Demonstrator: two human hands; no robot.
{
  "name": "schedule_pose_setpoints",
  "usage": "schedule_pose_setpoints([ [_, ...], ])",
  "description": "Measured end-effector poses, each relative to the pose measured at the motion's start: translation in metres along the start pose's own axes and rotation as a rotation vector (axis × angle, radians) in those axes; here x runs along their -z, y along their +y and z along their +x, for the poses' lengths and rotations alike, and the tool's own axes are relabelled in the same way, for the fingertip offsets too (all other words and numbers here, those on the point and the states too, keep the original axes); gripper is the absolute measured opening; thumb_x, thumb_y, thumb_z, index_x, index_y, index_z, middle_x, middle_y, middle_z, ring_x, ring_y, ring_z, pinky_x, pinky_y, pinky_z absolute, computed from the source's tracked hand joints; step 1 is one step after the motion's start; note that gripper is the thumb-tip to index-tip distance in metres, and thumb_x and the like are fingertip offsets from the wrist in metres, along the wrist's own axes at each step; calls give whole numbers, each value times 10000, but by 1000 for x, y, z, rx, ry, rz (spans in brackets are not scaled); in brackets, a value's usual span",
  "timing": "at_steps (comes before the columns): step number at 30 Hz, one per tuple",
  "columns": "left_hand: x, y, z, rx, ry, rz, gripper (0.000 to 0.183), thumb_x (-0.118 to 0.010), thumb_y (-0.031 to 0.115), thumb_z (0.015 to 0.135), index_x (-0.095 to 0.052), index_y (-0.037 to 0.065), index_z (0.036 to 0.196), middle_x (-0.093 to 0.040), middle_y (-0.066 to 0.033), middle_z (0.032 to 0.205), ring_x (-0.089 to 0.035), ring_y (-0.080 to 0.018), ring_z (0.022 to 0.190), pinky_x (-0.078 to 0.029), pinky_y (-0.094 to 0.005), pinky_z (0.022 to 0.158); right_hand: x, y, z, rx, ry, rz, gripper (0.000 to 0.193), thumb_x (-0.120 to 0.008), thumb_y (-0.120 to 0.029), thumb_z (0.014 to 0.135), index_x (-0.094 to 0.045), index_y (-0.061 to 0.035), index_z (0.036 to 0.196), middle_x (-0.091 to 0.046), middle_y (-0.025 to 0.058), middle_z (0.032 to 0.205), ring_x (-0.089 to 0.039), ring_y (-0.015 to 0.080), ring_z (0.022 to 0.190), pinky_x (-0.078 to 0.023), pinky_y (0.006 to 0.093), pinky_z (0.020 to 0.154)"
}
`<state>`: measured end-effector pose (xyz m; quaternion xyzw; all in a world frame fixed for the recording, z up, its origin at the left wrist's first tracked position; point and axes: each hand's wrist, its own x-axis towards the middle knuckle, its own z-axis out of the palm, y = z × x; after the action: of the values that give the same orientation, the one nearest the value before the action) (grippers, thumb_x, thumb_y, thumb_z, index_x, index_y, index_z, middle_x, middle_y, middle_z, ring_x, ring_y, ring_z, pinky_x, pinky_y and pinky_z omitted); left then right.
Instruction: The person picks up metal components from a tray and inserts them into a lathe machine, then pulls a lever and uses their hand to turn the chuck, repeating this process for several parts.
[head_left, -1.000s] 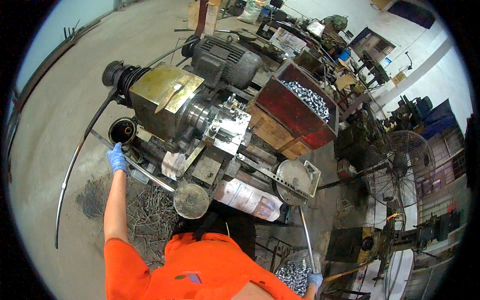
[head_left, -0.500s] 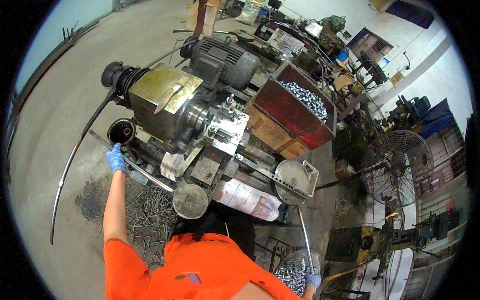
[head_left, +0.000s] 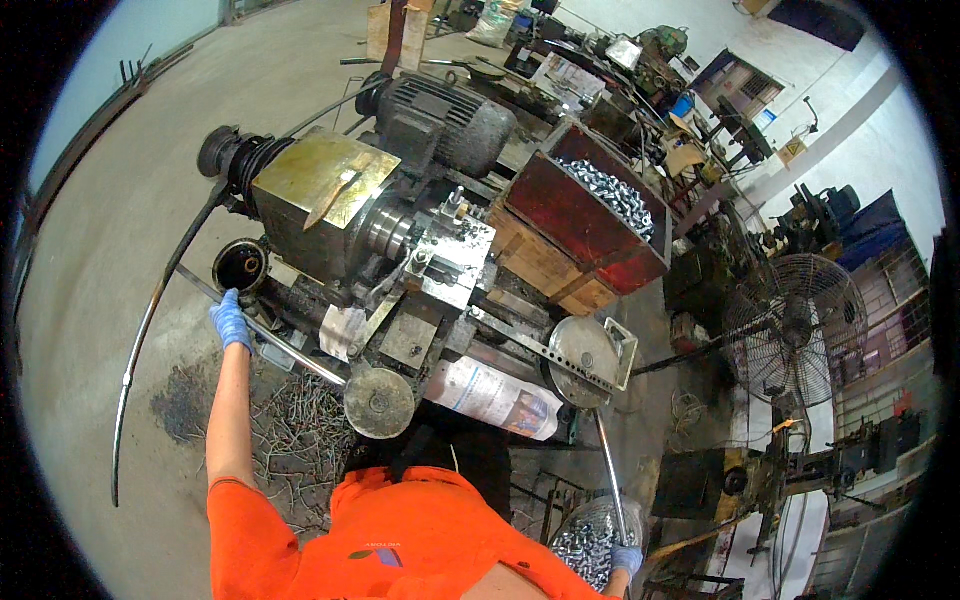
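Note:
My blue-gloved left hand [head_left: 230,320] is closed around a long metal lever [head_left: 300,358] that runs to a round grey hub [head_left: 380,403] at the front of a lathe [head_left: 310,240]. Low on the right, my gloved right hand [head_left: 626,560] grips a second shiny lever [head_left: 608,460], which slants down from a round metal disc [head_left: 583,362]. Between them, the lathe's spindle [head_left: 388,228] faces a bright metal tool block [head_left: 455,245]. Whether a workpiece sits in the spindle is too small to tell. A pointed, knife-like piece [head_left: 333,200] lies on the brass-coloured cover.
A red bin [head_left: 575,230] of small shiny metal parts stands behind the tool block. More parts fill a basin [head_left: 582,545] beside my right hand. Metal scraps [head_left: 300,430] litter the floor at left. A thin bent rod [head_left: 135,350] projects there. A fan [head_left: 795,320] stands right.
The thin bent rod at far left has swung slightly, its low end now a little lower and to the right. Both hands keep their grip on the levers, nearly unmoved.

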<state>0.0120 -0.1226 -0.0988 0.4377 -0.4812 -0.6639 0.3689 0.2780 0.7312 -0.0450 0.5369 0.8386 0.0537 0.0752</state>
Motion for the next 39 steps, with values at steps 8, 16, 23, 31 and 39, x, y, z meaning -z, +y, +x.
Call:
schedule_pose_setpoints([
  [8,-1,0,0,-25,-46,-77,176,-588,172,825,-592,3,778,-599,-83,599,-547,-166,425,-450,-288,394,-9,2,2,-11,14,-44,443,-643,-345,683,-641,9,950,-623,242,998,-600,358,973,-482,406,832],
  [16,-1,-2,3,4,-37,-45,199,-584,177,823,-583,-22,824,-613,-110,629,-547,-182,438,-454,-312,412,3,-5,-11,-20,-1,-15,445,-677,-346,662,-650,22,911,-632,246,945,-614,369,919,-484,405,811],
  [23,0,-2,4,4,-55,-55,179,-577,160,833,-585,-19,815,-611,-109,626,-555,-189,445,-470,-305,409,-8,3,-9,10,50,41,444,-682,-363,652,-660,13,887,-631,253,921,-617,371,910,-491,417,793],
  [31,-4,-7,6,-37,-84,-109,184,-600,154,821,-560,-26,815,-610,-111,638,-567,-188,452,-464,-311,407,-16,8,-13,76,170,-5,411,-669,-376,650,-665,9,792,-637,248,858,-631,377,842,-510,439,746],
  [39,-2,0,3,-32,-48,-113,140,-587,135,827,-575,1,787,-616,-113,628,-567,-195,447,-479,-295,415,17,-16,-38,47,23,4,415,-658,-357,678,-665,9,875,-634,254,878,-627,371,868,-502,414,784],
])
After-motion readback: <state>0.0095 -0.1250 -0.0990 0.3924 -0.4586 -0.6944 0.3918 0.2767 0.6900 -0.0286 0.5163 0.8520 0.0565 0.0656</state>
